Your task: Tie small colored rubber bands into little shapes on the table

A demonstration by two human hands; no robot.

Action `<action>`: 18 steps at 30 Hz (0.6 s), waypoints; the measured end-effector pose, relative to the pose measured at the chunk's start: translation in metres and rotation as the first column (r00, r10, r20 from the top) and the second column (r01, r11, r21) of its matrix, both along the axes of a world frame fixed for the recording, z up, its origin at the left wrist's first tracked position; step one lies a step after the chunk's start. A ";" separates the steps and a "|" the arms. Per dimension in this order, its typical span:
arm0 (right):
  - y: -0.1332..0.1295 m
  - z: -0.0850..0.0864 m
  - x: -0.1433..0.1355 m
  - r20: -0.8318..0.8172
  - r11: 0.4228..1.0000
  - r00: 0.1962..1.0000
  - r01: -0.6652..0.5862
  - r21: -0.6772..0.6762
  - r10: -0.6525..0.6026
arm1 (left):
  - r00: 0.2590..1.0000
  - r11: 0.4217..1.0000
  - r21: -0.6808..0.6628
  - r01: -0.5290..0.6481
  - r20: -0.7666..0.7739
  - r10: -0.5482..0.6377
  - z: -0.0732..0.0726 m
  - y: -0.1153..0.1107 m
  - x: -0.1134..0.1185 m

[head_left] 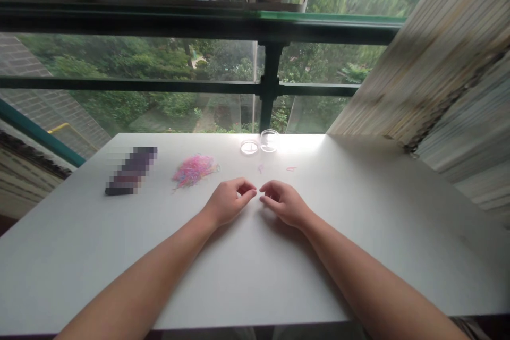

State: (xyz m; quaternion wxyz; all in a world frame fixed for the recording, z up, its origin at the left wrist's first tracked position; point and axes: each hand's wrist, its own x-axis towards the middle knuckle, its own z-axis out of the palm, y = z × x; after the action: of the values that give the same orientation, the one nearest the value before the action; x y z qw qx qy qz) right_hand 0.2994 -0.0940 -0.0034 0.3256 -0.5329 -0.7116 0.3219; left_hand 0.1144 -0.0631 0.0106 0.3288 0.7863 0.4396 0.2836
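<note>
Pink pile of thin pcs, w/ some pale & bluish bits mixed in, is lying on the counter just beyond & to the L of the L hand, not touching it. L hand's grip is sitting curled, thumb & index tips meeting or nearly so; can't tell if it's holding anything, too small to see. R hand is facing it, tips near but apart, its grip showing a small gap btwn thumb & index; can't tell re: contents there either. Both forearms are slanting in from the near edge. Beyond the fingertips, a pale loose pc is lying approx. mid-counter, & a pink loose pc is lying to its R. Further back, nr the far edge, a clear lid is lying flat w/ a clear jar just beside it. Far L, past the pile, a dark pixelated obj. is lying aslant. Behind, dk green bars are crossing the window; a striped curtain is hanging R.
</note>
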 end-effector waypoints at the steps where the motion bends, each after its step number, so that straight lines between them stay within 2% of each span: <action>1: 0.000 -0.002 0.001 -0.036 1.000 0.999 0.007 0.012 -0.006 | 1.000 1.000 -0.021 0.006 0.017 -0.006 -0.001 0.000 0.005; 6: 0.003 -0.008 0.003 -0.113 0.998 0.993 0.045 0.046 -0.040 | 0.998 0.998 -0.058 -0.022 0.062 0.026 -0.008 0.000 0.015; 18: 0.000 -0.002 0.002 0.029 0.997 1.000 -0.006 0.081 0.004 | 0.996 0.996 -0.038 0.076 -0.048 -0.078 -0.008 -0.002 0.005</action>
State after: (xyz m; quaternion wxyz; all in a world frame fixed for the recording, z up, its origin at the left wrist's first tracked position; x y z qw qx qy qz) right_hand 0.3012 -0.0939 -0.0054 0.3358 -0.5219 -0.7301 0.2859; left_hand 0.1191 -0.0654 0.0030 0.3428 0.8033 0.4218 0.2433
